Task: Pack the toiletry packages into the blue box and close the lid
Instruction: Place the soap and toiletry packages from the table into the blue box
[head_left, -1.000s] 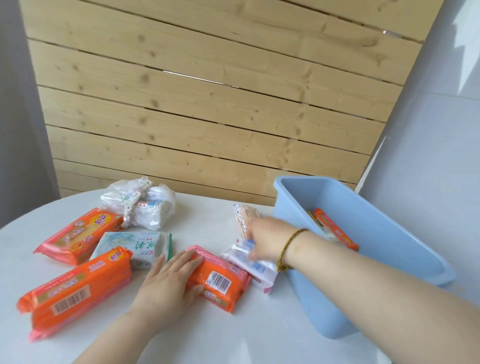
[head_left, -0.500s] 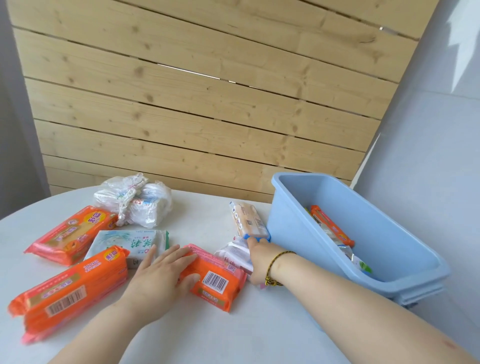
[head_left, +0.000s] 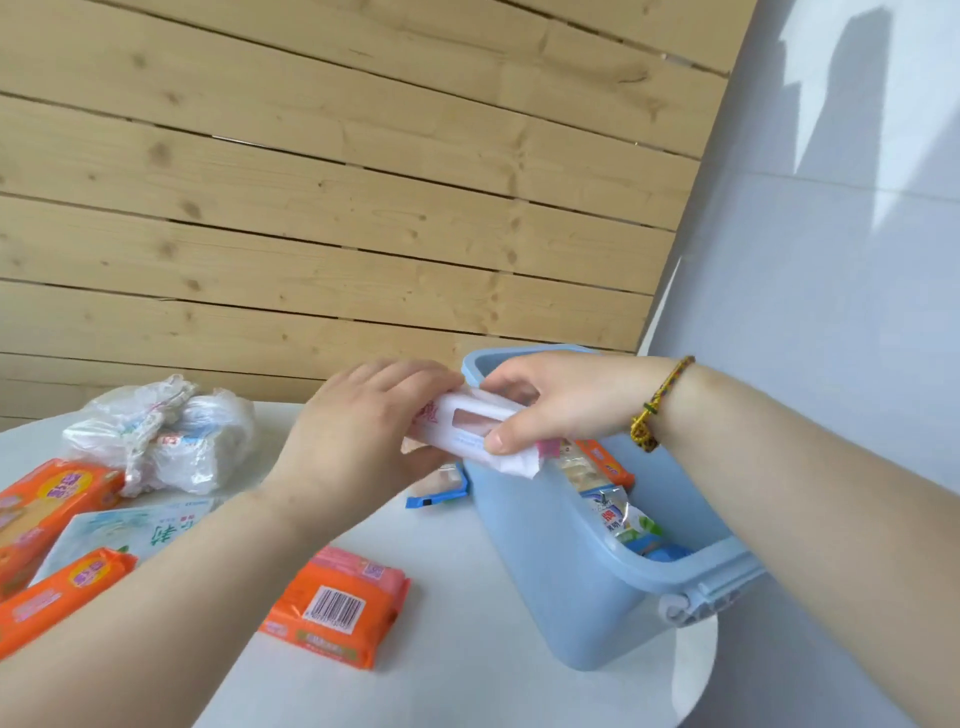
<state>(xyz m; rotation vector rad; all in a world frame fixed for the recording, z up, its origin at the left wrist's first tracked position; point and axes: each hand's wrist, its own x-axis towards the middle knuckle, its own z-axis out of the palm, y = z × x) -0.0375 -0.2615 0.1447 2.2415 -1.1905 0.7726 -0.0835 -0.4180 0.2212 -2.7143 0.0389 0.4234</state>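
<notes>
Head cam only here: both my hands are clamped on one white-and-pink pack (head_left: 470, 427), left hand (head_left: 358, 441) on its 9 o'clock end, right hand (head_left: 561, 402) pinching the 3 o'clock end, held up over the near-left rim of the blue box (head_left: 561, 587). Box sits open at 3 o'clock on the white table (head_left: 457, 670), a few packs already inside. Orange pack (head_left: 337, 608) lies at 6 o'clock, more orange ones (head_left: 47, 499) at 9, crumpled plastic bag (head_left: 166, 436) around 10.
</notes>
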